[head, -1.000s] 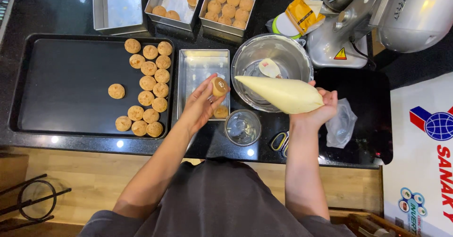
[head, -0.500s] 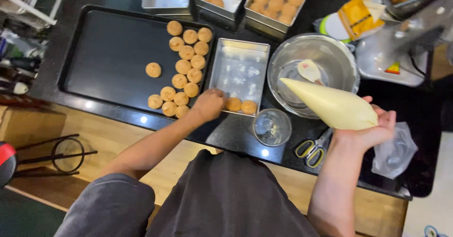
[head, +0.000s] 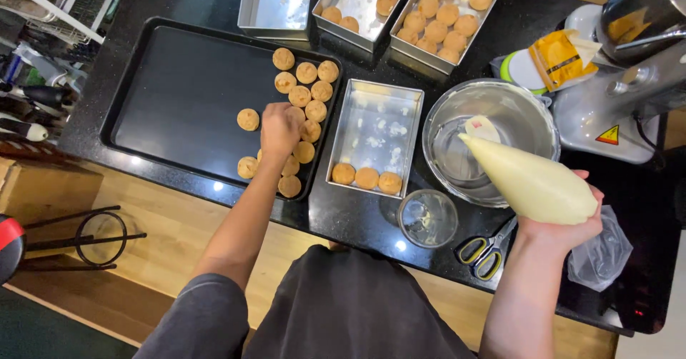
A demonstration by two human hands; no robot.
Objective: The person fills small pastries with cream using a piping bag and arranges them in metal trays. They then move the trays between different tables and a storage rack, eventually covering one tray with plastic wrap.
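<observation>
My left hand (head: 279, 129) reaches onto the black baking tray (head: 179, 102) and rests over the cluster of round golden puffs (head: 307, 91); whether it grips one is hidden. My right hand (head: 564, 223) holds a full cream-coloured piping bag (head: 525, 180) by its wide end, tip pointing over the steel mixing bowl (head: 493, 141). Between both hands sits a rectangular steel pan (head: 377, 134) with three puffs (head: 366, 177) along its near edge.
Three more steel pans at the back (head: 436, 16), two holding puffs. A small glass bowl (head: 427, 218), scissors (head: 486, 248) and a crumpled plastic bag (head: 604, 255) lie near the counter's wooden front edge. A stand mixer (head: 629, 87) is at right.
My left hand put a puff into the rectangular pan, then moved left onto the black tray's puffs. The piping bag stayed in my right hand. The camera view shifted left.
</observation>
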